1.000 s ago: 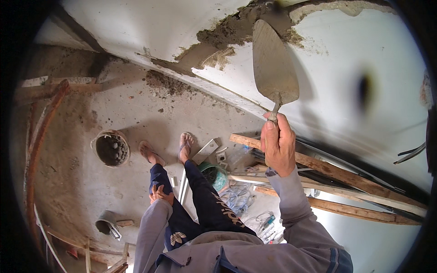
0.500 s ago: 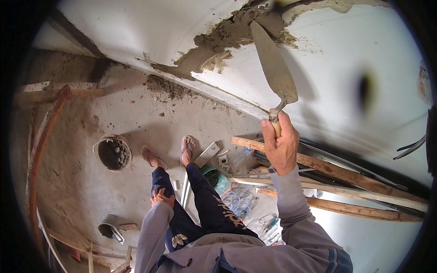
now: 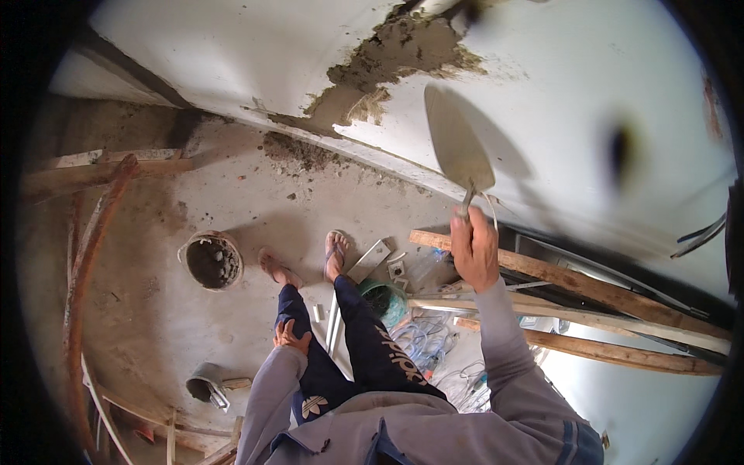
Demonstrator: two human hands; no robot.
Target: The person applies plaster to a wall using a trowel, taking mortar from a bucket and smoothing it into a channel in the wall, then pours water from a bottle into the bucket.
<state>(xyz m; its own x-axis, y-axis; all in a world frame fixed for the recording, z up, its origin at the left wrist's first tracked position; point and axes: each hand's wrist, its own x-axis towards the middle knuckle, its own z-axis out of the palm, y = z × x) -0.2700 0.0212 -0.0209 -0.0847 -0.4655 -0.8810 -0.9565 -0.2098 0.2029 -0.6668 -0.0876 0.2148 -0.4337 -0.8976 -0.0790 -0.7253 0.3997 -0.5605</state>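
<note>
My right hand [image 3: 476,252] is closed round the handle of a trowel [image 3: 457,138], whose broad metal blade points up and away from me. The blade stands off the white wall [image 3: 573,101] and throws a shadow on it. Farther left on that wall, wet grey-brown mortar [image 3: 395,58] spreads in a ragged patch down a seam toward the floor. My left hand [image 3: 291,337] rests on my left thigh with its fingers spread and nothing in it.
A bucket of mortar [image 3: 213,261] stands on the floor left of my feet, and a smaller container [image 3: 205,383] lies nearer. Long wooden boards [image 3: 573,288] lean at the right. A teal bucket [image 3: 385,301] and tangled clear hose [image 3: 422,341] lie by my right leg. Bent timber [image 3: 85,256] crosses the left.
The trowel has come off the mortar patch and moved down toward me, with its blade turned. My view has shifted slightly. The left hand stays on my thigh.
</note>
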